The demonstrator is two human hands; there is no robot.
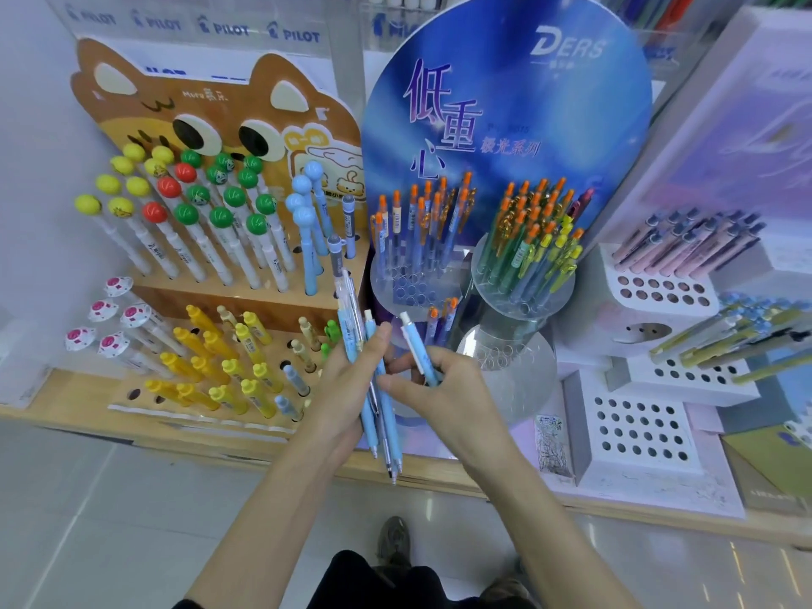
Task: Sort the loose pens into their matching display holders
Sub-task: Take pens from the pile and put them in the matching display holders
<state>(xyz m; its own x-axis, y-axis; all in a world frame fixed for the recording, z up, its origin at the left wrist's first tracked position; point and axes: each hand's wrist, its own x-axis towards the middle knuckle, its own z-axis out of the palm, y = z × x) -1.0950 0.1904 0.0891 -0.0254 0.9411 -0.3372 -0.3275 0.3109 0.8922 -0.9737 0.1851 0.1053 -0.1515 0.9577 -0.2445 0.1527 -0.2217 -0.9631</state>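
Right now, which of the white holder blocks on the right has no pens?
The lowest block: every hole is empty; the middle block and top block hold pens.

Pens (386, 415) — smooth blue plastic; round holder (527, 380) — clear glossy acrylic; cat display (132, 120) — printed matt cardboard.

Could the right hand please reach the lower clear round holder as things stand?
Probably yes: the right hand, holding one blue pen, is just before the clear round holder, nothing between.
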